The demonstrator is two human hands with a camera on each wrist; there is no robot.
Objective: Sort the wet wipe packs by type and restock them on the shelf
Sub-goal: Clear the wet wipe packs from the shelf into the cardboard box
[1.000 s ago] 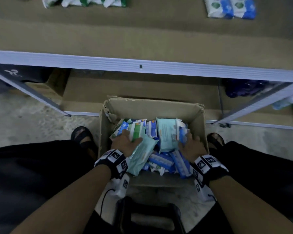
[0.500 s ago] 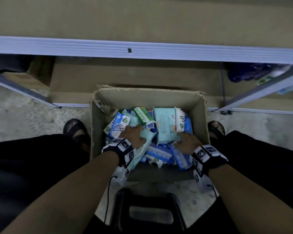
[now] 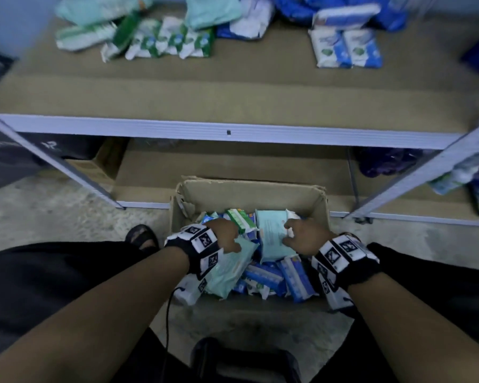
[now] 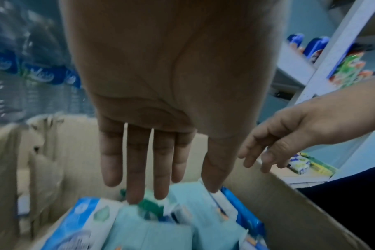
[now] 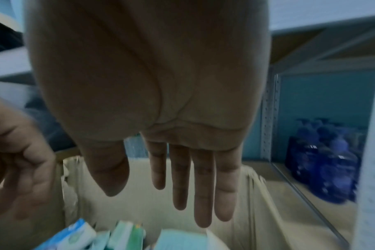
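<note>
On the brown shelf board (image 3: 233,87), a cluster of green-and-white wipe packs (image 3: 172,41) lies at the left rear, pale teal packs (image 3: 213,9) just behind them, and two blue-and-white packs (image 3: 346,48) well apart to the right; the board's front half is bare. A pale metal shelf rail (image 3: 227,131) edges it, with slanted uprights at either side. Below, on the concrete floor, stands the open brown cardboard box (image 3: 249,189) with a torn left rim, filled with mixed teal, blue and green wipe packs (image 3: 266,275). The left hand (image 3: 223,233) hangs over the box's left part, fingers (image 4: 137,169) straight and released, tips just above a green pack, holding nothing. The right hand (image 3: 304,236) hovers over an upright pale teal pack (image 3: 271,233), fingers (image 5: 201,186) straight, loose, grasping nothing. Black-clad knees flank the box; a dark stool (image 3: 246,363) sits nearest the person.
</note>
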